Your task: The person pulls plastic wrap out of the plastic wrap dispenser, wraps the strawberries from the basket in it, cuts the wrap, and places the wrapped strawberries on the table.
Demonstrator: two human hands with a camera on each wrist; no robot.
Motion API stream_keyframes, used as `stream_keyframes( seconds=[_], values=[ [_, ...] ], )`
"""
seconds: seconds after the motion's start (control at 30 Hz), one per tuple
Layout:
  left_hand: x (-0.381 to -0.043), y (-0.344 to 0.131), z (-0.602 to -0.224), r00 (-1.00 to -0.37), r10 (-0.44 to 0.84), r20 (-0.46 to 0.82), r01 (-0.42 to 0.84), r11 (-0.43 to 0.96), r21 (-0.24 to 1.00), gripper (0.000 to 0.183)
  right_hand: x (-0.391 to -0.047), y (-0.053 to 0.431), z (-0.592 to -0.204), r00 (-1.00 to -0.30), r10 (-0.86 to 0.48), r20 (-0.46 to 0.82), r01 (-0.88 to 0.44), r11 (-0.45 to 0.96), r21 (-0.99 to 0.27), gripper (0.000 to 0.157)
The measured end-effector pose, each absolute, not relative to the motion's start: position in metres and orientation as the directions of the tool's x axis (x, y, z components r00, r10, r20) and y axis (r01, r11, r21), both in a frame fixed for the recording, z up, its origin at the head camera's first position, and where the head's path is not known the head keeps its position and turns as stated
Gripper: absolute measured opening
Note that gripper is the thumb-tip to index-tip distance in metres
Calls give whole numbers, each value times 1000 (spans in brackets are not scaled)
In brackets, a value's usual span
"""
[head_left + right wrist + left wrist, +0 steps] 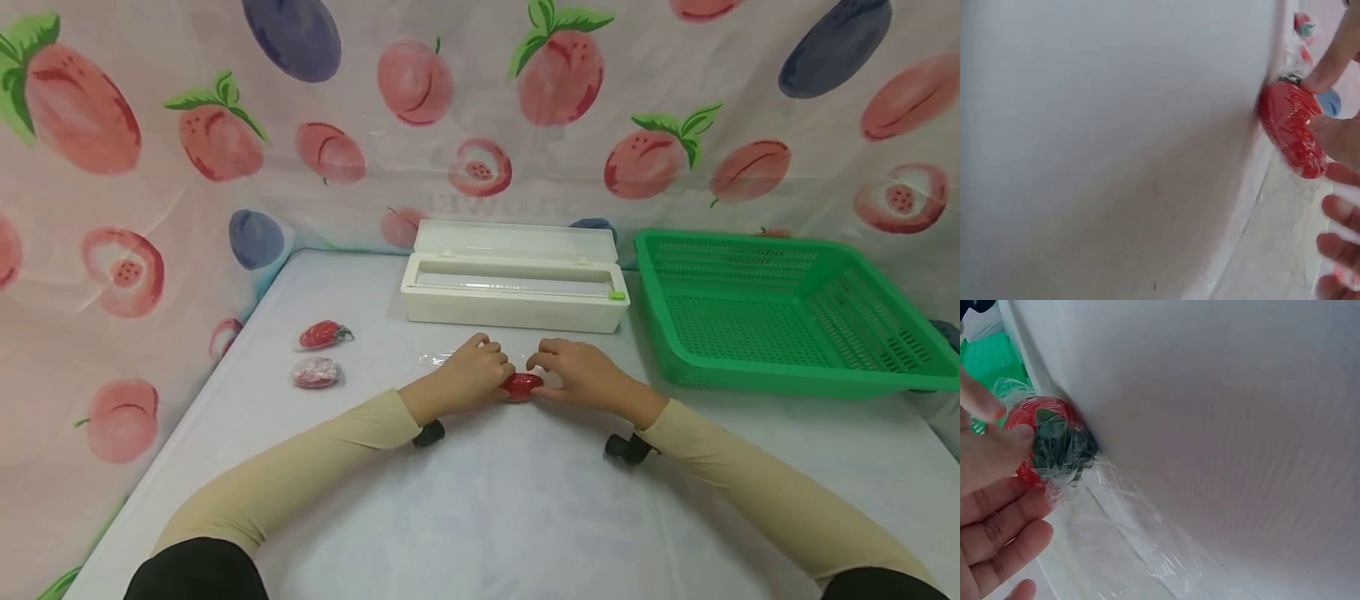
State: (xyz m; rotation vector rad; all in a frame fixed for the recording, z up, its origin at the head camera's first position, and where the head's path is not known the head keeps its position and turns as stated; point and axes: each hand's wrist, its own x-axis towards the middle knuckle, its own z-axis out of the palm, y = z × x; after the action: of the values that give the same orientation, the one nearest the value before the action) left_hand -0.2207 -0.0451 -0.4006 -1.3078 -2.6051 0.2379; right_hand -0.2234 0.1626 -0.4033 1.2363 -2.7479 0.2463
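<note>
A red strawberry-like fruit (521, 387) with green leaves at one end lies on the white table in front of the box, covered in clear plastic film. My left hand (471, 379) pinches its leafy end; in the left wrist view the thumb presses beside the leaves (1057, 440) and the lower fingers are spread. At the other side my right hand (588, 375) holds the fruit (1291, 125) between thumb and forefinger, its other fingers loosely bent. Loose film (1141, 525) trails from the leafy end in the left wrist view.
Behind the hands stands a white cling film box (517, 312), lid raised, roll inside. A green basket (750, 375) sits at the right. On the left lie a film-wrapped red piece (322, 335) with a green stem and a paler wrapped piece (317, 372). A fruit-print cloth (360, 217) hangs behind.
</note>
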Motion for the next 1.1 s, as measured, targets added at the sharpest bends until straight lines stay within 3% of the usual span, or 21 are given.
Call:
stream_keyframes(
  seconds=[0.17,0.27,0.43,0.67,0.83,1.0,1.1],
  values=[
    [-223,-46,-403,-595,792,136,757,609,-236,26,-226,160,-407,-488,-823,290,-841,532,96,40],
    [-224,-47,-404,-612,776,157,734,630,-254,26,-228,158,-410,-449,-845,290,-838,511,191,37],
    [-222,-48,-405,-636,757,147,716,651,-253,35,-230,157,-412,-475,-841,261,-822,530,210,31],
    [-221,-46,-405,-643,761,86,723,640,-261,40,-233,159,-414,-519,-829,209,-827,549,121,24],
    [-220,-44,-407,-612,771,178,716,635,-291,37,-234,158,-415,-527,-831,180,-835,545,73,18],
    [-221,-41,-405,-632,747,209,696,665,-272,31,-233,158,-414,-583,-788,199,-799,600,36,21],
    [-224,-40,-404,-679,716,160,679,696,-232,31,-234,158,-413,-566,-784,255,-804,593,42,31]
  ],
)
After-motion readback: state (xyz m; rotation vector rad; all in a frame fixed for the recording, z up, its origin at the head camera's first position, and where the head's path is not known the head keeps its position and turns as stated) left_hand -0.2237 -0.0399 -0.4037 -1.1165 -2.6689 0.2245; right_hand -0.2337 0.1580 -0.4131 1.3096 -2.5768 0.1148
